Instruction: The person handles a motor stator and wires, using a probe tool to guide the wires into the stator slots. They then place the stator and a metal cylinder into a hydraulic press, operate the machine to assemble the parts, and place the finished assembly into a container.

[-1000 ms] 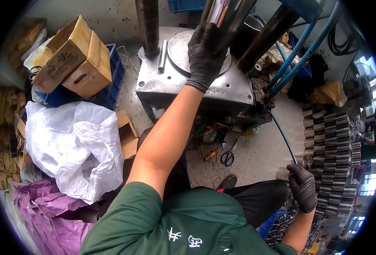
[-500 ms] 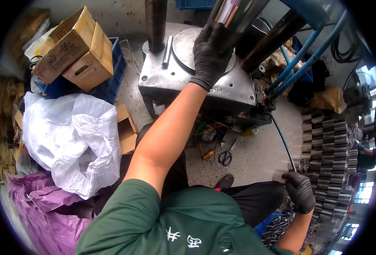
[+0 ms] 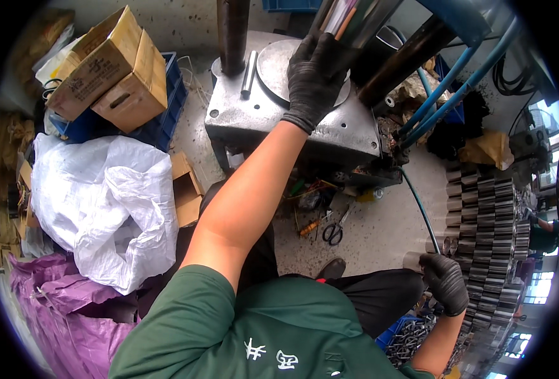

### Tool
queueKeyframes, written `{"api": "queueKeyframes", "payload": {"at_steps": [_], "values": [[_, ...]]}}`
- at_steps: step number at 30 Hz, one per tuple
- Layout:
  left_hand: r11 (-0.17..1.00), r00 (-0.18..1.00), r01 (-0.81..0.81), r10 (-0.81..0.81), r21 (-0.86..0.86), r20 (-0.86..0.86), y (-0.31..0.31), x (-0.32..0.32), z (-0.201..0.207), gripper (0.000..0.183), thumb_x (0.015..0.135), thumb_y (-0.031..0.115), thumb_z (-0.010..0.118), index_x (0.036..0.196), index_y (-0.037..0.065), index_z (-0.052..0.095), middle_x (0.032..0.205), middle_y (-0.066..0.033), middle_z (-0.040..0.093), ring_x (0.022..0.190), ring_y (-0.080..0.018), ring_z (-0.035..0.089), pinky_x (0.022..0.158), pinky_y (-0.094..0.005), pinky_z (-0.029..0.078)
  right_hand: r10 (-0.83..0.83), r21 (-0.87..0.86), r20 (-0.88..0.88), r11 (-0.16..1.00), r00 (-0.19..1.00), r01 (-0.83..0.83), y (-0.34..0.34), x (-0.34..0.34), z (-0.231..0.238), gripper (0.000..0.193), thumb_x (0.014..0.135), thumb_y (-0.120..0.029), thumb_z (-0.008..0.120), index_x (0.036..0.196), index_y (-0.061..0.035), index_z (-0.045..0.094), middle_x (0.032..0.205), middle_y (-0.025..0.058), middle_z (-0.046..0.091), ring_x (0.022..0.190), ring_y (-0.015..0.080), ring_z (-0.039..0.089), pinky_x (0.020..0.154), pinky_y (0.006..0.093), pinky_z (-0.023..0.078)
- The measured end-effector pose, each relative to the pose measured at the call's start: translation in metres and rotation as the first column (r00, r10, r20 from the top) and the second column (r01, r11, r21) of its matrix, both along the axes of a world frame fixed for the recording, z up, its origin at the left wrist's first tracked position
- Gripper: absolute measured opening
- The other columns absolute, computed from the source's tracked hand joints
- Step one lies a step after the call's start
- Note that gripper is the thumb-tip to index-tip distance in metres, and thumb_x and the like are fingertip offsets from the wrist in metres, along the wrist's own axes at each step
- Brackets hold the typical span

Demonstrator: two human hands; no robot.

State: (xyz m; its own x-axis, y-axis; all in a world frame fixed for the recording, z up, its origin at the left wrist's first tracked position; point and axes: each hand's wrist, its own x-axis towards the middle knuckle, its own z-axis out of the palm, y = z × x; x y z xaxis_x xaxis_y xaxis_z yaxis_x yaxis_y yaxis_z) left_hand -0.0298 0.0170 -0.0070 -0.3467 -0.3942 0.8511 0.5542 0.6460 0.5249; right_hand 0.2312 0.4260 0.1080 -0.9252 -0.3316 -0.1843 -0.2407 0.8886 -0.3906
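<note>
My left hand (image 3: 316,79), in a black glove, reaches over the press bed (image 3: 229,117) with its fingers closed against a shiny metal cylinder (image 3: 349,22) at the top edge. Below that hand lies the round plate (image 3: 272,66) of the bed. A short steel rod (image 3: 249,74) rests left of the plate. Down at the right, my right hand (image 3: 445,285), gloved in black too, is closed at the end of a long thin blue-green lever (image 3: 420,208). Next to its fingers shows a smooth metal sleeve (image 3: 412,259); whether they touch it I cannot tell.
Dark posts (image 3: 232,38) rise from the bed. Stacked metal sleeves (image 3: 485,234) stand at the right. Scissors (image 3: 335,232) lie on the floor. Cardboard boxes (image 3: 127,95), a white sack (image 3: 102,208) and purple sheeting (image 3: 71,316) fill the left. A blue bin (image 3: 390,331) holds metal parts.
</note>
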Motion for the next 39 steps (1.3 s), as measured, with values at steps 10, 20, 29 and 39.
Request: {"api": "queueKeyframes", "payload": {"at_steps": [10, 20, 29, 39], "values": [[0.998, 0.996, 0.03, -0.034, 0.054, 0.08, -0.003, 0.001, -0.001, 0.073, 0.081, 0.011, 0.086, 0.147, 0.015, 0.055, 0.136, -0.0193, 0.06, 0.123, -0.0402, 0.061, 0.102, -0.0464, 0.054, 0.194, 0.111, 0.037, 0.974, 0.98, -0.197, 0.012, -0.004, -0.004, 0.021, 0.093, 0.0, 0.06, 0.11, 0.002, 0.073, 0.09, 0.0149, 0.073, 0.078, 0.0201, 0.069, 0.074, 0.034, 0.056], [0.985, 0.982, 0.122, -0.138, 0.123, 0.131, -0.001, -0.021, -0.022, 0.083, 0.079, 0.01, 0.086, 0.153, 0.009, 0.048, 0.146, -0.0194, 0.05, 0.13, -0.0354, 0.055, 0.109, -0.0438, 0.052, -0.098, 0.025, 0.142, 0.995, 0.985, 0.096, 0.004, -0.002, 0.003, 0.023, 0.09, 0.0, 0.063, 0.11, 0.002, 0.074, 0.096, 0.0174, 0.077, 0.084, 0.0237, 0.073, 0.078, 0.0355, 0.058], [0.987, 0.988, 0.111, -0.121, 0.115, 0.091, 0.0, -0.019, -0.021, 0.084, 0.079, 0.015, 0.086, 0.154, 0.012, 0.049, 0.143, -0.0264, 0.053, 0.129, -0.046, 0.054, 0.109, -0.0517, 0.048, -0.076, -0.049, 0.111, 0.995, 0.991, 0.081, 0.002, -0.006, 0.011, 0.027, 0.093, -0.002, 0.063, 0.118, 0.0016, 0.072, 0.099, 0.0156, 0.077, 0.083, 0.0236, 0.072, 0.078, 0.0347, 0.057], [0.985, 0.986, 0.125, -0.137, 0.117, 0.095, 0.003, -0.019, -0.022, 0.069, 0.083, 0.013, 0.082, 0.145, 0.01, 0.052, 0.137, -0.0224, 0.057, 0.126, -0.0399, 0.057, 0.106, -0.0476, 0.05, -0.097, -0.028, 0.202, 0.994, 0.975, 0.105, 0.011, -0.005, 0.005, 0.026, 0.094, 0.0, 0.06, 0.116, 0.0017, 0.072, 0.095, 0.0112, 0.077, 0.079, 0.0177, 0.071, 0.071, 0.032, 0.057]]}}
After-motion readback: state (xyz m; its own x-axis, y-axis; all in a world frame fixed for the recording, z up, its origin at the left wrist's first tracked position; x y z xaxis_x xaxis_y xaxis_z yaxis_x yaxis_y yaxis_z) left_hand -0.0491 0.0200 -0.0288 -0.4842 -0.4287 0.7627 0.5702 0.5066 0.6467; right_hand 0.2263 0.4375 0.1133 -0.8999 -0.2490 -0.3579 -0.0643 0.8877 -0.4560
